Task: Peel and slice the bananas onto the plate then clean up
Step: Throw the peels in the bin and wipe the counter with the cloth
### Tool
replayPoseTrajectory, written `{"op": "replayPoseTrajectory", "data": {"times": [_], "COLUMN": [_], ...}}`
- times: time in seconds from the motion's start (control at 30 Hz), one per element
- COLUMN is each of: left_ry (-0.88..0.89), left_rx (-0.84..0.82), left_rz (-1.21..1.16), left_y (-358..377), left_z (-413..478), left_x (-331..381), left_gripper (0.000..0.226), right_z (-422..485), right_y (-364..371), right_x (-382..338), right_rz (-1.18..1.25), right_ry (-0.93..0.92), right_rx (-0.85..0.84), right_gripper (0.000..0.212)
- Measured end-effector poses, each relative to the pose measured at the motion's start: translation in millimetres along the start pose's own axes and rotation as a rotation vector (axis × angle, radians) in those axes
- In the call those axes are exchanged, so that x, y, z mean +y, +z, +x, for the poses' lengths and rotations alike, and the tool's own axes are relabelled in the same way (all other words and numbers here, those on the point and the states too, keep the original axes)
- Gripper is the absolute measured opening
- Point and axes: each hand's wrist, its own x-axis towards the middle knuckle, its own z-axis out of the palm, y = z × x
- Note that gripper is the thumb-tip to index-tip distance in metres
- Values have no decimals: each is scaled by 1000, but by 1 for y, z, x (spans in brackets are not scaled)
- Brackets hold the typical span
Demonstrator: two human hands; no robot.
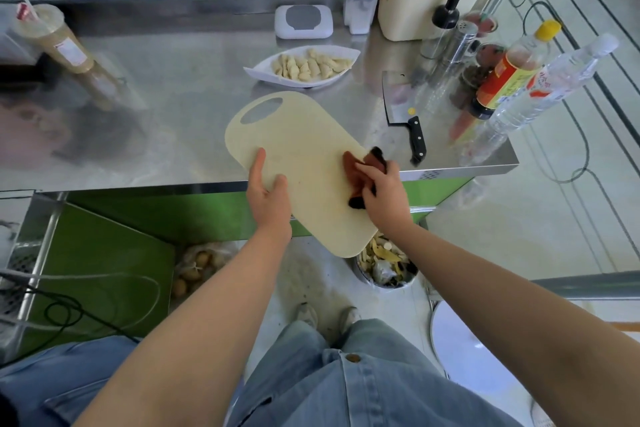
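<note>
Seemingly finishing cleanup, the left hand point(268, 191) is gripping the cream plastic cutting board point(304, 135) while the right hand point(381, 189) is clutching a rust-brown cloth point(356, 163) against it, pale banana slices point(308, 66) sitting on the white boat-shaped plate point(258, 71) beyond.

Light: bright, even, with soft shadows. Hazy glare whitens the steel counter point(166, 87) toward 10 o'clock, where detail blurs. Wide-angle distortion bends straight lines at 3 o'clock.
</note>
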Motion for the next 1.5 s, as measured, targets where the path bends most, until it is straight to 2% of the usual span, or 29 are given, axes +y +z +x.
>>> {"op": "replayPoseTrajectory", "data": {"times": [0.1,0.13,0.17,0.23,0.3,0.33,0.47,0.53,0.6,0.63,0.7,0.77,0.87,0.97,1.03,1.07,1.17,1.2,1.23,1.33,1.4,1.43,1.5], "left_ry": [35,47,51,42,6,-6,22,2,-24,-28,-50,-82,-70,-52,-54,-55,-39,-31,-22,7,48,56,36], "left_rx": [-6,-19,-25,-15,10,22,48,61,56,54,72,119,177,211,269,301,332,323,299,182,136,134,152], "left_rz": [56,76,86,65,1,-23,-12,-19,-37,-45,-83,-139,-174,-160,-177,-170,-48,-20,-7,11,23,10,-36], "left_y": [-4,-4,-3,3,10,13,6,-2,-5,-5,-2,1,1,2,2,1,0,0,2,14,24,28,31], "left_z": [-1,-3,-5,-10,-14,-14,-11,-8,-8,-10,-11,-10,-6,-7,-4,-1,5,5,2,-13,-18,-18,-16], "left_x": [0,0,-1,-2,-2,-3,-3,-6,-7,-7,-8,-9,-8,-10,-11,-12,-11,-12,-13,-15,-17,-19,-19], "left_gripper": [59,59,59,59,58,58,57,56,56,56,55,54,53,55,59,63,79,82,83,80,79,77,75], "right_z": [-5,-6,-7,-8,-11,-14,-19,-14,-5,-2,-1,-5,-12,-19,-24,-27,-24,-19,-12,2,4,4,6], "right_y": [-17,-21,-24,-24,-21,-20,-31,-39,-46,-48,-50,-47,-42,-49,-54,-54,-56,-56,-54,-35,-18,-13,-12], "right_x": [26,28,27,18,12,14,44,51,45,41,32,32,39,47,56,60,57,46,33,-11,-27,-28,-19], "right_rz": [-43,-23,20,135,111,73,19,129,337,433,531,576,669,680,501,410,363,369,348,226,103,34,-30], "right_ry": [307,359,354,203,72,86,470,608,675,700,737,748,770,761,731,700,598,524,425,72,-91,-133,-93], "right_rx": [28,65,113,162,124,112,77,149,207,175,1,-103,-149,-269,-392,-382,-20,62,71,-105,-215,-237,-207], "right_gripper": [43,41,40,40,41,40,34,29,28,24,17,28,35,36,34,33,32,32,33,41,45,45,42]}}
